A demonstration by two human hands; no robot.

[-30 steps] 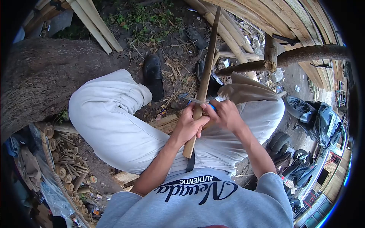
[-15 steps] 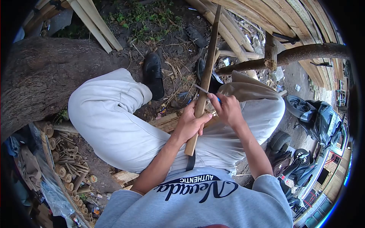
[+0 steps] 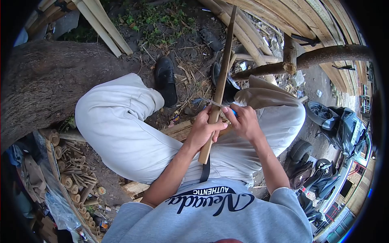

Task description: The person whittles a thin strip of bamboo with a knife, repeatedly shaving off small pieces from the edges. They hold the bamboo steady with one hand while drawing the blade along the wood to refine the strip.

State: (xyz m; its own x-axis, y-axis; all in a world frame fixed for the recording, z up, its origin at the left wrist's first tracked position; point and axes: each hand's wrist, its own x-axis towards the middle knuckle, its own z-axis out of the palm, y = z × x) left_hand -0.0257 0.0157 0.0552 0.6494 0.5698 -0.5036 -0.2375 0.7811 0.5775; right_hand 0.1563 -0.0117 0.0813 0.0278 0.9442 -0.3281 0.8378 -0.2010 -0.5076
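A long bamboo strip [image 3: 222, 79] runs from my waist up past my knees, its far end narrowing. My left hand [image 3: 201, 131] is wrapped round its lower part, thumb across the front. In my right hand [image 3: 245, 122] is a knife [image 3: 212, 102] with a blue handle, its thin blade lying across the strip just above my left hand. The fingers of my right hand are closed round the handle and hide most of it.
A thick tree trunk [image 3: 52, 81] lies at the left. Cut bamboo pieces [image 3: 71, 184] are stacked at the lower left. Bamboo slats [image 3: 320, 24] lean at the upper right near a branch [image 3: 332, 56]. A motorcycle [image 3: 340, 125] stands at the right.
My right hand has drawn the knife a short way along the strip toward my body, closer to my left hand. My left hand keeps its hold on the strip.
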